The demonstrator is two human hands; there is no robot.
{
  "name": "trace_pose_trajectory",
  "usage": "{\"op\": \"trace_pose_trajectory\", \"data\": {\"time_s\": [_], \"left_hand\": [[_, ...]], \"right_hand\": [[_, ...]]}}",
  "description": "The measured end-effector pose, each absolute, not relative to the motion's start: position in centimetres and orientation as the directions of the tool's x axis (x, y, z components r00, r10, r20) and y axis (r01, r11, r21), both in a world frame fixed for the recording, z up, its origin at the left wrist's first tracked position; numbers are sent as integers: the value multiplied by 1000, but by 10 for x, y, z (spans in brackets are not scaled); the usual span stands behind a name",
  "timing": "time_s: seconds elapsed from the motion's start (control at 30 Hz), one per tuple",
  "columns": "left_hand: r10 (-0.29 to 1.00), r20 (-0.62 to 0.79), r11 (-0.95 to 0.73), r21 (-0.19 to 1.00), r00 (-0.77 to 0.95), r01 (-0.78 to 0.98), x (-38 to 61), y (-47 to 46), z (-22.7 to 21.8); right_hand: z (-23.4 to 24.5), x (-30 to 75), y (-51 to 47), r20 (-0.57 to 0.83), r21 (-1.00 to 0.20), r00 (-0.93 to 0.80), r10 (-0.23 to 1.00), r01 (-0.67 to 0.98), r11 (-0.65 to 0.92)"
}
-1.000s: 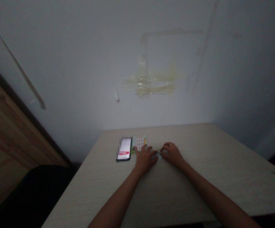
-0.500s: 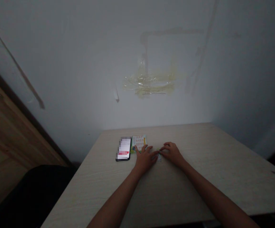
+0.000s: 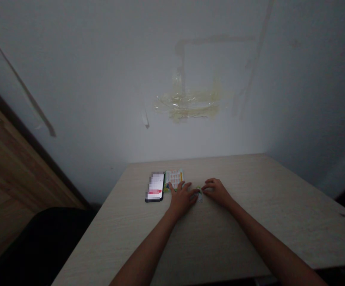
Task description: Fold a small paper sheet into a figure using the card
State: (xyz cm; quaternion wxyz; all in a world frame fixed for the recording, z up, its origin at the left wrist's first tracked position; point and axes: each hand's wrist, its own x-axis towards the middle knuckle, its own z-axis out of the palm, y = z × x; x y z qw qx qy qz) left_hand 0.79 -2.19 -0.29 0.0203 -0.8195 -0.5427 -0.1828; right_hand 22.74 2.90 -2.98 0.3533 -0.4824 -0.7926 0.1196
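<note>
The small pale scrap (image 3: 200, 198) lies between your hands, seemingly longer near to far, about equally close to your spread left hand (image 3: 183, 200) and your loosely curled right hand (image 3: 217, 193), whose pinch I cannot tell.

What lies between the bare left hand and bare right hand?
In the head view, a small pale, partly green piece lies there, its material unclear.

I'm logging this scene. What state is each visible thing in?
left hand: palm down, fingers spread
right hand: fingers bent
small paper piece: between the hands, partly hidden; whether gripped, unclear
printed card: lying flat, lower part partly hidden
phone: face up, screen lit
tape: wrinkled, stuck to the wall
</note>
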Motion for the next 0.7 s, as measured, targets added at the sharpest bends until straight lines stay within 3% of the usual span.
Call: {"op": "trace_pose_trajectory", "data": {"time_s": [0.7], "left_hand": [[890,291,-412,178,352,894,7,-20,-2]], "right_hand": [[-31,229,29,475,-502,-325,818,664,555]]}}
